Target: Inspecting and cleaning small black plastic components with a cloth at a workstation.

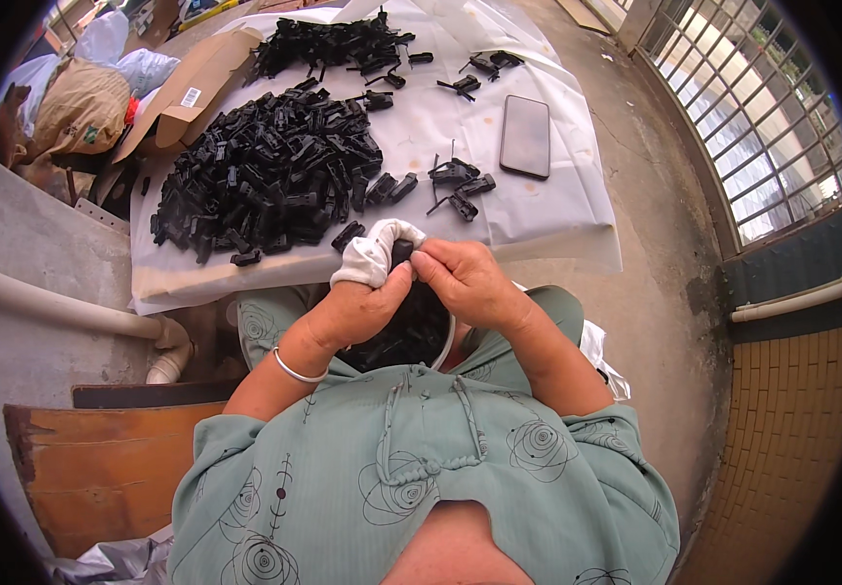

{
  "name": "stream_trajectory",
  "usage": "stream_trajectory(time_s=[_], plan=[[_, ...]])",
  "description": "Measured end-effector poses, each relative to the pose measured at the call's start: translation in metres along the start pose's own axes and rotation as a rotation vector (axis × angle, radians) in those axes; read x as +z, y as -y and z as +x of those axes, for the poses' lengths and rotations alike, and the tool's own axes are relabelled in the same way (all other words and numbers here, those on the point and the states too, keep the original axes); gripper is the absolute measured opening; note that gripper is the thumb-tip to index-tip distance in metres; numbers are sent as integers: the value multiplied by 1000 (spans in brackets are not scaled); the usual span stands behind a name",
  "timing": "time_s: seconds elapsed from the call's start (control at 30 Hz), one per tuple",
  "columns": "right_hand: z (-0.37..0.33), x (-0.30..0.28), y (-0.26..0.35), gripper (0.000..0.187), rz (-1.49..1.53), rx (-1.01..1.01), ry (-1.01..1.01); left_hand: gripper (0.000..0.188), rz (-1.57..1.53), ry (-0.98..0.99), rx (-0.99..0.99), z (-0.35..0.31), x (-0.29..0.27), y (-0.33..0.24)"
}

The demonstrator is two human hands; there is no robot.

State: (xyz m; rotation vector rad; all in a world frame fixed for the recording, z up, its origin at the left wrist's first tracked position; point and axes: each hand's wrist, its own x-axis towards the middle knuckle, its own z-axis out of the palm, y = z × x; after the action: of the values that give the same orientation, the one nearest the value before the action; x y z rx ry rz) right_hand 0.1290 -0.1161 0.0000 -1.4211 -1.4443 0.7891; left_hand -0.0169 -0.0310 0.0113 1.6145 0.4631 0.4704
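Note:
Both hands meet just off the near edge of the table, above my lap. My left hand [357, 297], its fingers covered by a white cloth glove [370, 255] and its thumb bare, is closed on a small black plastic part [401, 251]. With its fingertips, my right hand [467, 281] pinches that same part from the right. Below them, a round tub [451, 341] with a pale rim sits between my knees, holding many black parts. Beyond my left hand lies a large heap of black plastic parts [274, 166].
White sheeting [548, 219] covers the table. A second black heap [333, 44] lies at the far side, with loose pieces [460, 180] nearer. A phone [525, 136] rests at the right. Cardboard [192, 88] and bags [79, 105] stand left; a barred window [752, 107] is right.

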Motion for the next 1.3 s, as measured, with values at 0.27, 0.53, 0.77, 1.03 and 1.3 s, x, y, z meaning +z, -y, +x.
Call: stream_trajectory(time_s=[0.27,0.53,0.77,1.03,1.3], plan=[[2,11,-25,21,10,-43,-144,30,444,38,175,9,-2,8],[10,-23,-66,24,-834,43,-488,56,1044,-398,425,41,-46,9],[-1,-18,-33,28,-591,-197,-166,34,820,16,518,22,-15,10],[-13,-12,-1,30,-231,-87,-225,27,211,3,-21,14,-6,3],[-2,10,1,18,-138,-341,-548,28,-261,69,47,5,3,4]])
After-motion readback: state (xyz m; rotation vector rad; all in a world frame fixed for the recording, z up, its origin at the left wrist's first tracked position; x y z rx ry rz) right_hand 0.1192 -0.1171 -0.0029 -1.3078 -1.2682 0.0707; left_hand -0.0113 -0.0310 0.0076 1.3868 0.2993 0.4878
